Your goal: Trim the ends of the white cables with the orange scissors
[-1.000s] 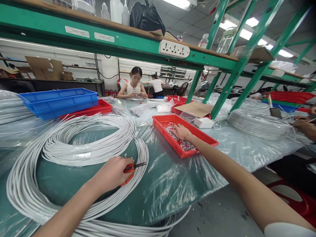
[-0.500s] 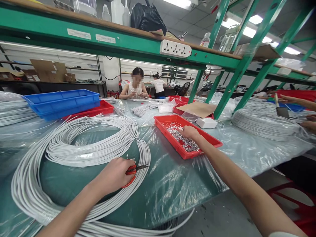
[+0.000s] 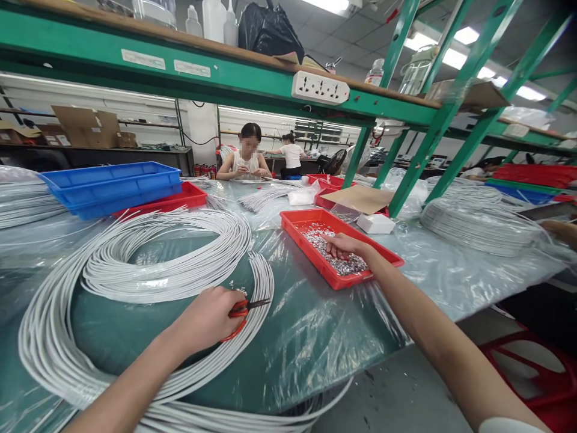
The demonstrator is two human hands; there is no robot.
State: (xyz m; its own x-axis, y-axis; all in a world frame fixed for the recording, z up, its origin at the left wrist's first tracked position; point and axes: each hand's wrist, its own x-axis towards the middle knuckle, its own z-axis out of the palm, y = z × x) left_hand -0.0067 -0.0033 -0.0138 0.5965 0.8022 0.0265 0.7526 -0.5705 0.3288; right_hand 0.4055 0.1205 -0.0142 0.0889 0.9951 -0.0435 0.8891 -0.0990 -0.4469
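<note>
My left hand (image 3: 214,319) is closed around the orange-red handles of a pair of scissors (image 3: 241,313), whose dark blades point right. It rests over the lower part of a large coil of white cables (image 3: 256,325). Out to the right, my right hand (image 3: 346,245) reaches into a red tray (image 3: 315,267). Its fingers are loosely bent and partly apart, just over or touching a spread of small silvery pieces (image 3: 322,243). Whether any piece lies between the fingers is too small to tell.
A second cable coil (image 3: 166,282) lies inside the large one. Blue trays (image 3: 112,186) stand on a red one at the left. Cardboard, a white box (image 3: 375,224) and green shelf posts (image 3: 419,156) stand behind the red tray. A person (image 3: 247,159) sits opposite.
My right hand has turned over the pieces and its fingers have spread somewhat. My left hand stays put with the scissors. At the far right, another person's hands and a tool have left the view.
</note>
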